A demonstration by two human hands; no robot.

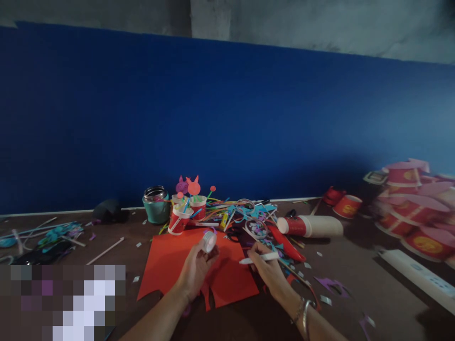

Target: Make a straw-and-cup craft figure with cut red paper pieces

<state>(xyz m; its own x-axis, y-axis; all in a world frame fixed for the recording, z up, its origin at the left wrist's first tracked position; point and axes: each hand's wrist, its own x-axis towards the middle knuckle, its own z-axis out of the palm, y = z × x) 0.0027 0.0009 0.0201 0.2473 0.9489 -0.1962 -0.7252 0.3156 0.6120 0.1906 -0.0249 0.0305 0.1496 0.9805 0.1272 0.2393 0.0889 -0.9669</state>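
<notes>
My left hand (195,273) is closed on a small white round object (209,242), perhaps a tape roll or a lid, and holds it up above the red paper sheet (167,265). Pieces are cut out along the sheet's near edge. In my right hand (266,272) is a white marker (267,257), lying almost level with its tip toward the left, by the sheet's right edge. Whether the marker's cap is on cannot be made out. Just beyond the sheet stands a red paper cup (178,221) holding coloured sticks.
A teal flask (157,208) stands at the back left. Paper scraps (249,210) lie heaped behind the sheet. Stacked cups (309,226) lie on their side. At right are decorated red cups (412,208) and a white power strip (419,274). A blue wall panel (227,118) bounds the table.
</notes>
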